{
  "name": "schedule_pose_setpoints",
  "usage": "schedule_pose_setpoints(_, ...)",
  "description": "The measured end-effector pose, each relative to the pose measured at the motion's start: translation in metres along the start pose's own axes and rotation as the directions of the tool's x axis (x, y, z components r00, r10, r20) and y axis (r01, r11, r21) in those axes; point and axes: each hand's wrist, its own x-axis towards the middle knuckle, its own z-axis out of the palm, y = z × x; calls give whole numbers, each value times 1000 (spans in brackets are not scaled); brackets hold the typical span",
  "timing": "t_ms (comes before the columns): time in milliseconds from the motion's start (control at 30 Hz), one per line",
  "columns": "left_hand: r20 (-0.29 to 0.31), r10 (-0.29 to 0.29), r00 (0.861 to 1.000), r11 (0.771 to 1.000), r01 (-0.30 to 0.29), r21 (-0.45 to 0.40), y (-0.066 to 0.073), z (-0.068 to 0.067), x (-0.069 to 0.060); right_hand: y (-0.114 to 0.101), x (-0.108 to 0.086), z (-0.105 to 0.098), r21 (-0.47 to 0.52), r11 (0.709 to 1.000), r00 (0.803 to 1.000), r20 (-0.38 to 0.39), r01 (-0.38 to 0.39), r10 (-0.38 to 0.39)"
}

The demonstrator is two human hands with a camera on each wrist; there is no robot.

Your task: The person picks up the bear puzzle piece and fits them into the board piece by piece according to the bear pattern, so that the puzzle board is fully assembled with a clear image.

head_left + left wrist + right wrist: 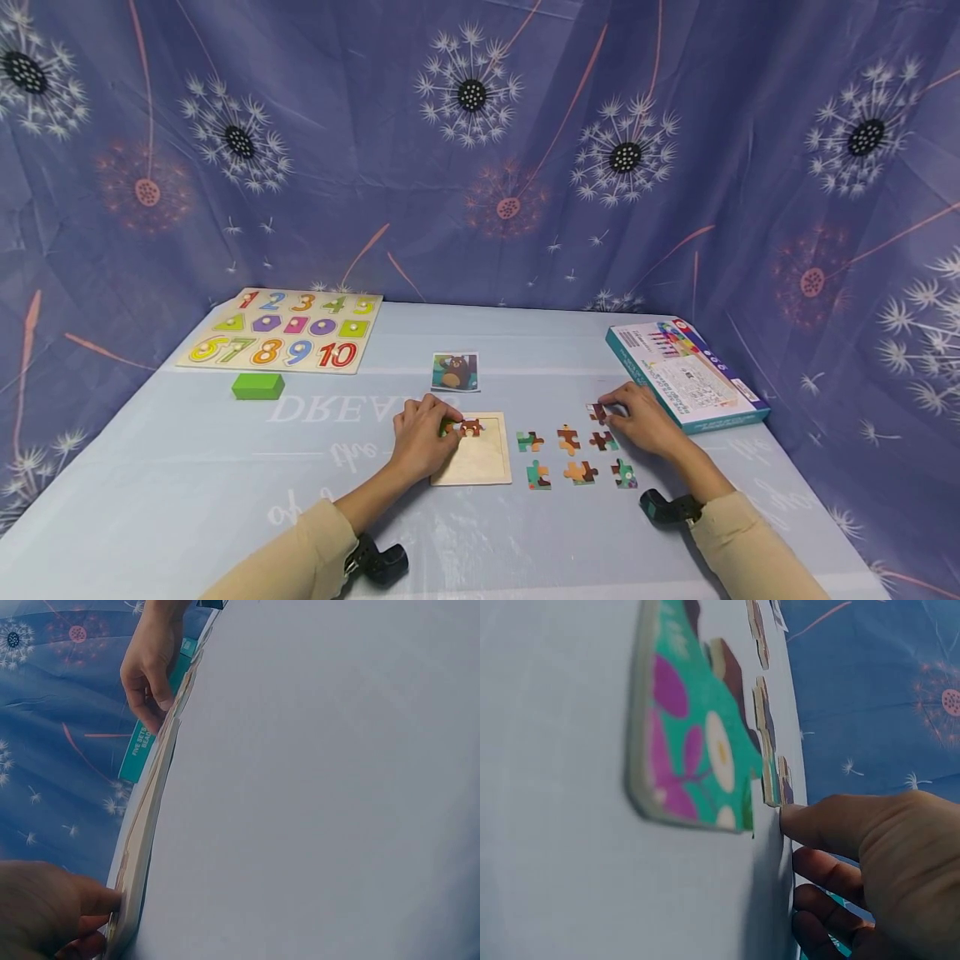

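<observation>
Puzzle piece, likely light and stiff, suits my right hand pinching its edge; whether my left hand grips, I cannot tell.

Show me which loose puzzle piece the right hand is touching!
The mostly brown piece, farthest back among the loose ones beside the wooden tray. The right hand touches it; the other six lie apart from the hand.

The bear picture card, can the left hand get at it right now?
Probably yes: the bear picture card lies just beyond the left hand, with nothing visible between them.
</observation>
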Motion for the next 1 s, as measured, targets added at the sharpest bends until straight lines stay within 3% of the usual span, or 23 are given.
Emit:
schedule_pose_setpoints(600, 5, -7, 1000, 1000, 7, -19, 1, 0, -1, -4, -1, 0, -6, 1000, 1000, -13, 1, -1)
schedule_pose_setpoints(1000, -2, -5, 1000, 1000, 5, -18, 1, 0, 0, -28, 3, -2, 10, 1000, 1000, -16, 14, -13)
